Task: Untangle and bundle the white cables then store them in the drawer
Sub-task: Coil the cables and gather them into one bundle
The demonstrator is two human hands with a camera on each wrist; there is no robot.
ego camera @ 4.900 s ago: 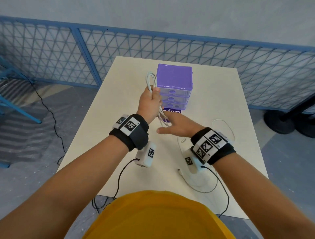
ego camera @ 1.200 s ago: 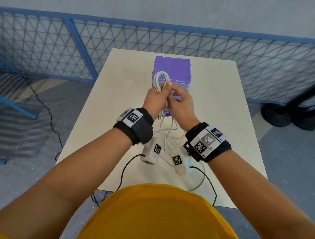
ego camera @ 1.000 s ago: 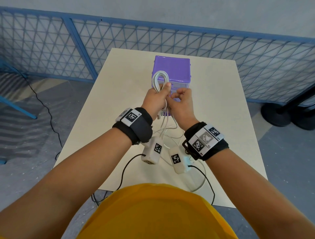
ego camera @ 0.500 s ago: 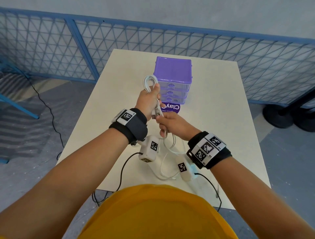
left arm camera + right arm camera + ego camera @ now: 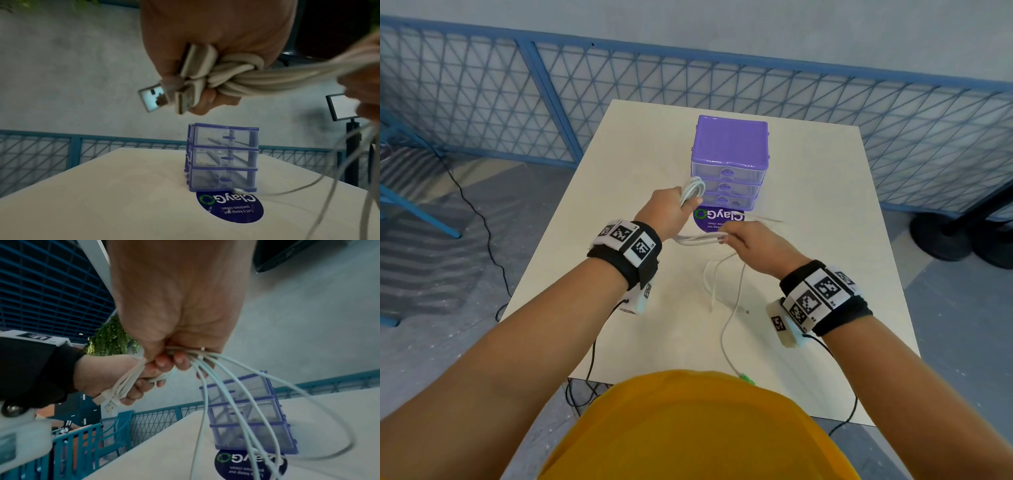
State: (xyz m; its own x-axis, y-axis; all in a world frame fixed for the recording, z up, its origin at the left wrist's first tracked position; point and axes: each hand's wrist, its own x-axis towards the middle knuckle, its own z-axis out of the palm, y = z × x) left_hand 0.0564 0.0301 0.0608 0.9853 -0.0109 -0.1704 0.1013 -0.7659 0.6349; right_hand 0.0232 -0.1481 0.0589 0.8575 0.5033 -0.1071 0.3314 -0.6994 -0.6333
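My left hand (image 5: 673,213) grips a folded bundle of white cables (image 5: 692,190) in front of the purple drawer unit (image 5: 729,161). Two USB plugs (image 5: 156,97) stick out below its fingers. From that fist, several strands (image 5: 700,238) run level to my right hand (image 5: 743,237), which grips them. In the right wrist view the strands (image 5: 232,386) fan out past the right fingers (image 5: 180,361). Loose tails (image 5: 726,294) hang to the table, one ending in a green tip (image 5: 746,379). The three clear drawers (image 5: 223,157) all look pushed in.
The white table (image 5: 640,164) carries a round dark-blue ClayGo sticker (image 5: 719,219) just before the drawer unit. A blue mesh fence (image 5: 619,102) runs behind the table. Black wires (image 5: 592,363) drop from my wrist cameras over the near edge.
My right hand has moved to the right, drawing the strands out sideways from the left fist. The left hand has sunk a little and tipped the bundle's loop forward.
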